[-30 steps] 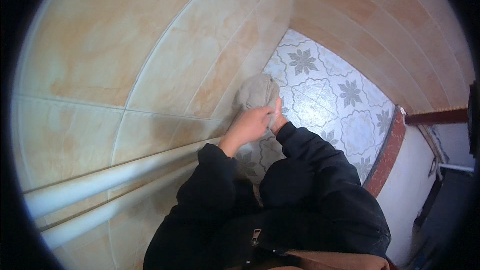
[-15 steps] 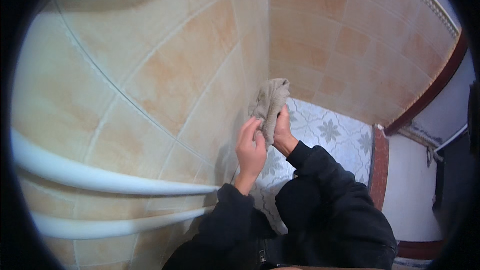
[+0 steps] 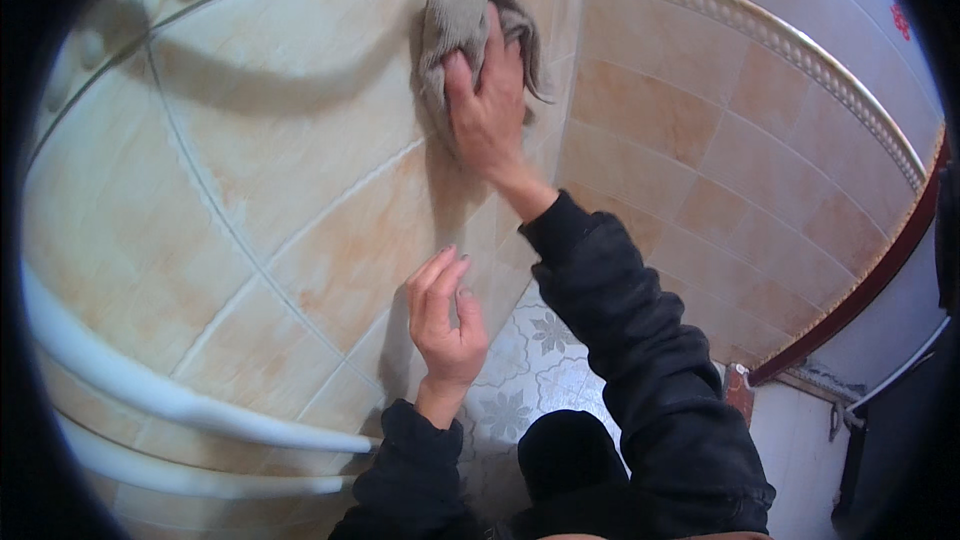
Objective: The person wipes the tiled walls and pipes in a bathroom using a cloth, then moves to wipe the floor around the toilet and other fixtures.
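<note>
Right hand (image 3: 487, 120) gripping bunched-up taupe cloth (image 3: 450, 25), pressing it against tiled wall (image 3: 350, 190); left hand (image 3: 445, 330) hovering lower down, kinda half-open.

Open passage is afforded across the left tiled wall (image 3: 330, 290), between the beaded moulding (image 3: 750, 26) above and two white pipes (image 3: 200, 392) below. Rightward from the cloth (image 3: 455, 25), passage is bounded by the adjoining tiled wall (image 3: 700, 160); downward, it is partly obstructed by the left hand (image 3: 447, 325).
</note>
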Demonstrator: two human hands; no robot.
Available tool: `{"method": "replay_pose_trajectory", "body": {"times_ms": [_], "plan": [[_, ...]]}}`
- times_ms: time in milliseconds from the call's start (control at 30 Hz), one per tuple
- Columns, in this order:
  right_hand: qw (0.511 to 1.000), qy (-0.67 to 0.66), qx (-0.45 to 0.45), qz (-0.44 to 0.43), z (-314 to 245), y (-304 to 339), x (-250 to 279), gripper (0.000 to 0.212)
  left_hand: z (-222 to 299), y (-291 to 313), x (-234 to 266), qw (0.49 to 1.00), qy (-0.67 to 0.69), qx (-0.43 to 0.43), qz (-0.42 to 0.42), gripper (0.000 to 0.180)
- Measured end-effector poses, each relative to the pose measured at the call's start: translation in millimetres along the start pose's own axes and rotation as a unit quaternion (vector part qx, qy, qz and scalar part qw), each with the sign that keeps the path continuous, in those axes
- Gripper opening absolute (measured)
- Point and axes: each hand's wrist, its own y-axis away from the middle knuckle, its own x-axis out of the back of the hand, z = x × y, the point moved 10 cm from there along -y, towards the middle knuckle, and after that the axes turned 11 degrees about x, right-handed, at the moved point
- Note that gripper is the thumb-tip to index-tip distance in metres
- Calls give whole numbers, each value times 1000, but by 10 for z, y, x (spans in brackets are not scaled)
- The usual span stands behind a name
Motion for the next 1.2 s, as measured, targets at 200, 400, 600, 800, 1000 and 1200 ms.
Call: {"method": "replay_pose_trajectory", "body": {"times_ms": [200,400,600,800,1000,1200], "plan": [[996,12,86,4,762,-778,80,59,106,-268,-394,999,-5,-33,-1,31],[999,39,13,-2,2184,-1108,98,61,47,-439,-682,999,-23,-32,-4,29],[974,-19,-226,-24,3156,75,245,70,-75,-430,-894,999,-33,-15,-20,31],[956,46,-290,-20,2455,1186,246,60,-113,-439,-1030,999,-44,22,-15,38],[996,-28,-25,-86,843,1239,16,72,127,-474,-1052,989,-91,-111,34,50],[982,-82,11,-171,1021,831,2,72,110,-519,-1296,982,-125,-139,20,55]]}}
